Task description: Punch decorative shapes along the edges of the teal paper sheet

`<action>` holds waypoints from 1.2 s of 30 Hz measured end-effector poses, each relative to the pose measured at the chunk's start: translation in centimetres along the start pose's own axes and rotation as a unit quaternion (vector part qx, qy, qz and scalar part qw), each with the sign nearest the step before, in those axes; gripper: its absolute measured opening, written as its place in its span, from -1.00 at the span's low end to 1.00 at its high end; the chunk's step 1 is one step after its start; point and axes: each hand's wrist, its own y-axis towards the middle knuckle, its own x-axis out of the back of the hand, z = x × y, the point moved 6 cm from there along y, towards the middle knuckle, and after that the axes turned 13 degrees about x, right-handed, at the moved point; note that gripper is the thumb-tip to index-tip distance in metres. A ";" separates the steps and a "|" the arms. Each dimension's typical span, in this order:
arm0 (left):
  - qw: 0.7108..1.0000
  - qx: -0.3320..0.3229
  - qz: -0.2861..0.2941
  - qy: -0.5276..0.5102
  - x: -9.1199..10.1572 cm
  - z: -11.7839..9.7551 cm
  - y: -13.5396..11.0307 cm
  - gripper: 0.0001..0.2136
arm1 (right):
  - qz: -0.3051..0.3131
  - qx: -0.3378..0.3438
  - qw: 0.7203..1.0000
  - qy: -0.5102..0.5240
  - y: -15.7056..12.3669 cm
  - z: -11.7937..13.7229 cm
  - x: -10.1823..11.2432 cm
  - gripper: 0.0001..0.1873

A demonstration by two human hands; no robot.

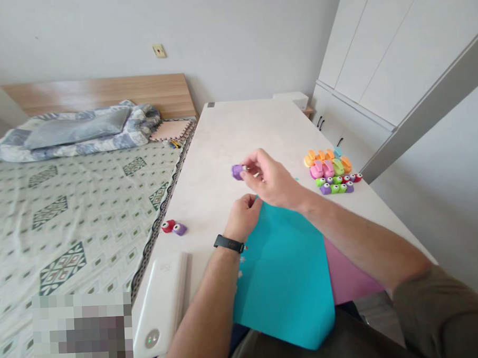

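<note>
- The right hand pinches a purple punch in its fingertips, held just above the table; with so light a grip the smooth plastic may slip and drop.
- The left hand is closed on the far edge of the teal sheet; the thin paper overhangs the near table edge and may crease or slide off.
- A pair of punches near the left edge could be knocked off.
- The teal sheet lies flat and matte on a pink sheet; the punch set is glossy and rounded.
</note>
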 end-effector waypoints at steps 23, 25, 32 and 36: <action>0.996 -0.030 0.024 0.086 -0.9 -1.0 -1.1 -0.62 | -0.096 -0.204 0.966 0.127 -12.2 -8.7 8.9 -0.51; 0.994 -0.032 0.024 0.097 -1.0 -1.1 -1.3 -0.63 | -0.089 -0.186 0.972 0.114 -12.2 -8.6 8.8 -0.54; 0.994 -0.042 0.027 0.102 -1.1 -1.2 -1.3 -0.62 | -0.071 -0.194 0.972 0.113 -12.7 -8.7 8.2 -0.46; 0.994 -0.044 0.031 0.100 -1.2 -1.0 -1.3 -0.63 | -0.070 -0.200 0.968 0.133 -12.7 -8.6 8.1 -0.46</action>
